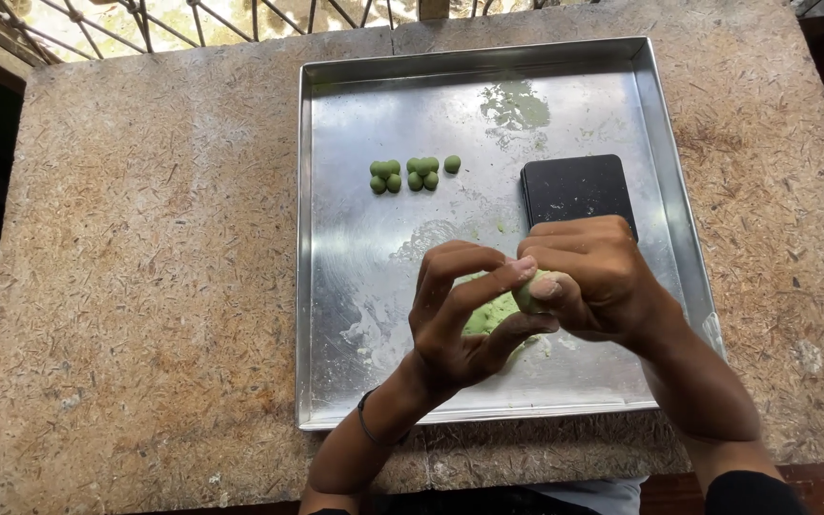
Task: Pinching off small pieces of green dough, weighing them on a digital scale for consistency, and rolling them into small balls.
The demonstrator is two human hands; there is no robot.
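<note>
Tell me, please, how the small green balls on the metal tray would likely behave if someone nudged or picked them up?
The small green balls look round, so on the smooth metal tray they would probably roll. Like the green dough pinched between the left hand and right hand, they seem soft and easily dented.

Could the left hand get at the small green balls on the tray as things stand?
Probably yes. The bare tray between the left hand and the green balls is unobstructed, but both hands are pinching the green dough lump, so it would have to let go first.

Rough pressed-fibre tabletop (145, 286) in daylight
A metal window grille (145, 19) runs along the far edge — bright outside, dark gaps at both sides.
</note>
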